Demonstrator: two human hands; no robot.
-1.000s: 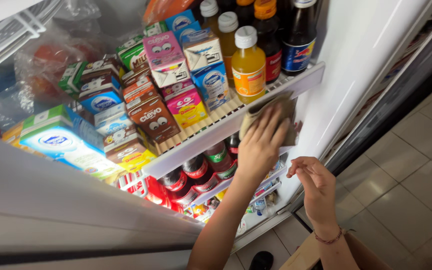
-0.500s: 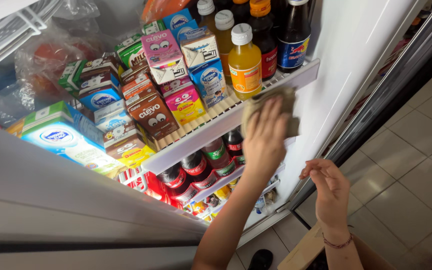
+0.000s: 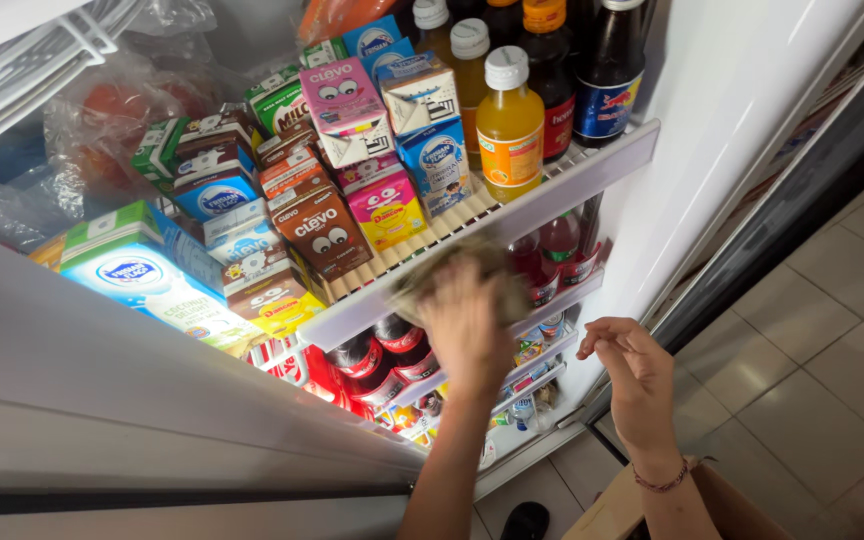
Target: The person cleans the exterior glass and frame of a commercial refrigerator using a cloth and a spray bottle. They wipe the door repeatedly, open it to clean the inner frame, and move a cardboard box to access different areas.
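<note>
The left hand [image 3: 467, 330] presses a brownish cloth [image 3: 452, 280] flat against the front edge of the white fridge shelf [image 3: 592, 170], fingers closed over it; motion blurs both. Above the cloth stand drink cartons [image 3: 322, 230] and an orange juice bottle [image 3: 510, 125]; red bottles [image 3: 377, 365] sit on the shelf below. The right hand [image 3: 627, 375] hangs empty just beside, fingers loosely curled, over the tiled floor [image 3: 822, 330].
</note>
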